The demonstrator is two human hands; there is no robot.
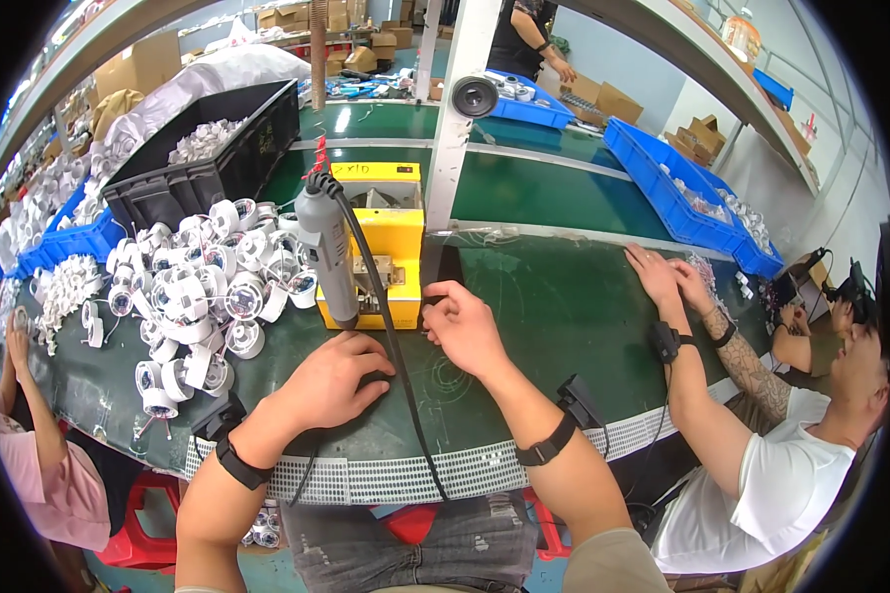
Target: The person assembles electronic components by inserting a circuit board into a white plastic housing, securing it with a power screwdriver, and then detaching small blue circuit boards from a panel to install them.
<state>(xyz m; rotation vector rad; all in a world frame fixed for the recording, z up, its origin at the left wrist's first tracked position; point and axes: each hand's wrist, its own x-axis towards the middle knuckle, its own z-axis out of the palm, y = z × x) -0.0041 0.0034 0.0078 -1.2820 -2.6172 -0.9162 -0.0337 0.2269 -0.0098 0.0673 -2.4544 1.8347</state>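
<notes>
Denim-covered knees sit at the bottom edge, and above them both my forearms come up over the perforated white edge strip of the green mat, each wrist wearing one black strap.

My left hand lies palm down, fingers curled over one small dark part pressed flat to the mat; most of that part is hidden, so I cannot tell its shape. My right hand is loosely closed, thumb and forefinger pinched together just at the lower right corner of the yellow box-shaped machine; whatever sits in the pinch is too small to make out.

One grey electric screwdriver hangs upright just left of the machine, its smooth black cable running down between my two hands and off the table edge.

Left of that: one heap of white round plastic housings, too many to count, glossy, with thin wires. Behind it, one black crate holding more white pieces.

Right: two hands of a co-worker flat on the mat, beside one long blue bin.
</notes>
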